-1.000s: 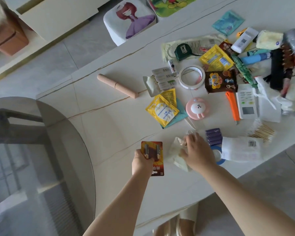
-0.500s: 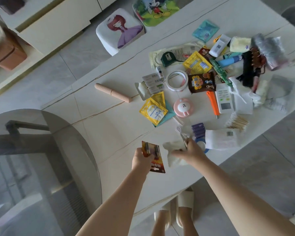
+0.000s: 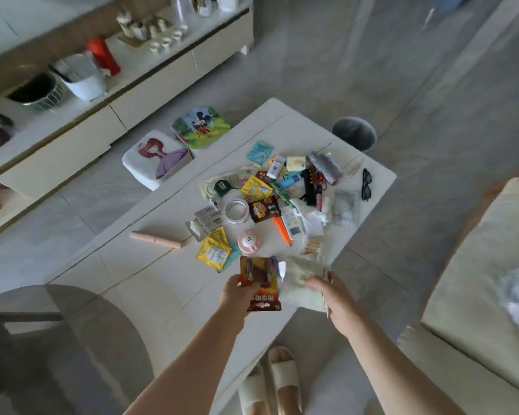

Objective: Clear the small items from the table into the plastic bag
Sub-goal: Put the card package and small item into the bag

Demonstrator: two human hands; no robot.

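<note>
So rn my left hand (image 3: 237, 292) is clamped on the battery blister card (image 3: 262, 283), thumb side wrapped round its lower edge, card held up off the table (image 3: 150, 283) w/ its long axis running away from me toward the pile. My right hand (image 3: 331, 298) is pinching the plastic bag (image 3: 301, 275), which is crumpled and pale, just right of the card and almost touching it. Can't tell if the mouth is actually open, too blurry.

The key bit imo: bag sits directly right of the card, so the card prob goes sideways, short hop, left hand's job. Everything else (tape roll (image 3: 236, 211), yellow sachets (image 3: 215, 254), pink round thing (image 3: 248, 242), orange cutter (image 3: 281, 230)) lies further out, beyond both hands, closer to the right one.
</note>
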